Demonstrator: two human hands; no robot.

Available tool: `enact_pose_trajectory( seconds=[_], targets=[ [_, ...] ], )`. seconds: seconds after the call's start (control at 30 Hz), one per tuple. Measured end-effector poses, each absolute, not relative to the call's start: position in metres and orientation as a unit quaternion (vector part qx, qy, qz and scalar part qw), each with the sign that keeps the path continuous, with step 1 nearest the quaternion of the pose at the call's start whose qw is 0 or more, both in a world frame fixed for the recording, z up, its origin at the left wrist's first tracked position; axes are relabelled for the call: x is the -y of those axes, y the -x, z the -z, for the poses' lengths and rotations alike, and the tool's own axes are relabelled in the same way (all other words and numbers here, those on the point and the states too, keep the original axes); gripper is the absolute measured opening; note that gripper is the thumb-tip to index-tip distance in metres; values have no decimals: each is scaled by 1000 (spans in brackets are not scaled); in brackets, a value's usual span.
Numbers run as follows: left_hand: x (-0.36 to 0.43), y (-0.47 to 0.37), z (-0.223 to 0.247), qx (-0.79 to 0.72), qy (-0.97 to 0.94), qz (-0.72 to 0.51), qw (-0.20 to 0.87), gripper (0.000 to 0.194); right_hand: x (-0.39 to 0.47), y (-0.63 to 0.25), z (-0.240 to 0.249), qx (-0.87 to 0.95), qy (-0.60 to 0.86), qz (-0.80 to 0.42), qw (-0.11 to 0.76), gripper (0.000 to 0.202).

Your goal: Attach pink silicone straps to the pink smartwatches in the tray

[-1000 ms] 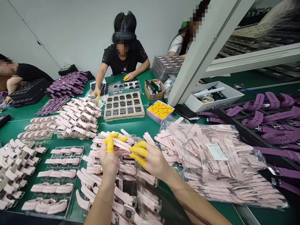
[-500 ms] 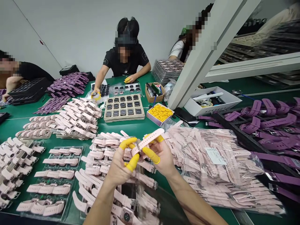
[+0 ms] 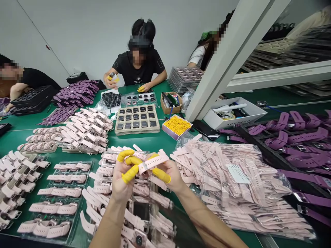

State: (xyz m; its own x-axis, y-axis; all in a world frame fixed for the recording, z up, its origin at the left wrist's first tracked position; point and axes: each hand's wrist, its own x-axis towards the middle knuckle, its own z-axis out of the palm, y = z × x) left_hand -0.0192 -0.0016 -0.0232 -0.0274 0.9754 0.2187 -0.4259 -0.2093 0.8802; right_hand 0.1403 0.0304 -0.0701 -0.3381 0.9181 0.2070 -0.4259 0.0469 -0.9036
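A pale pink watch strap [image 3: 155,162] is held up between my two hands, near the middle of the view. Yellow covers sit on several fingertips. My left hand [image 3: 125,175] pinches the strap's left end, and my right hand [image 3: 169,172] grips it from the right and behind. Directly below lie trays of pink-strapped watches [image 3: 139,237]. Just right of my right hand is a large clear bag of pink straps [image 3: 222,179], with a white label on it.
Trays of pink straps [image 3: 58,208] cover the left side. Ahead are a tray of dark square pieces [image 3: 137,119] and a box of yellow finger covers [image 3: 177,125]. Purple straps [image 3: 297,151] lie at right. A person in black [image 3: 138,69] sits opposite.
My hands and the strap have shifted slightly left, and the strap now lies at a flatter angle. The person opposite has raised a hand from the table with something in it.
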Motion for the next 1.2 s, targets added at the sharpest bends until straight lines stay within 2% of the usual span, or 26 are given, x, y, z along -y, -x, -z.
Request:
enact_pose_trajectory(
  seconds=[0.23,0.47,0.6,0.83,1.03,1.2],
  targets=[
    [0,27,31,-335,-537,-560,534,32,-37,-157,70,608,224,-563,513,31],
    [-4,24,29,-383,-493,-588,514,49,-41,-157,77,628,201,-543,520,34],
    [-4,22,31,-394,-479,-570,539,44,-42,-159,78,654,196,-516,517,26],
    [-3,23,28,-373,-456,-586,556,39,-49,-158,84,595,161,-567,546,25],
    [-6,27,32,-411,-539,-488,550,35,-47,-170,71,686,197,-481,509,26],
    [-6,29,35,-426,-541,-500,525,34,-45,-175,64,712,199,-454,498,25]
  ],
)
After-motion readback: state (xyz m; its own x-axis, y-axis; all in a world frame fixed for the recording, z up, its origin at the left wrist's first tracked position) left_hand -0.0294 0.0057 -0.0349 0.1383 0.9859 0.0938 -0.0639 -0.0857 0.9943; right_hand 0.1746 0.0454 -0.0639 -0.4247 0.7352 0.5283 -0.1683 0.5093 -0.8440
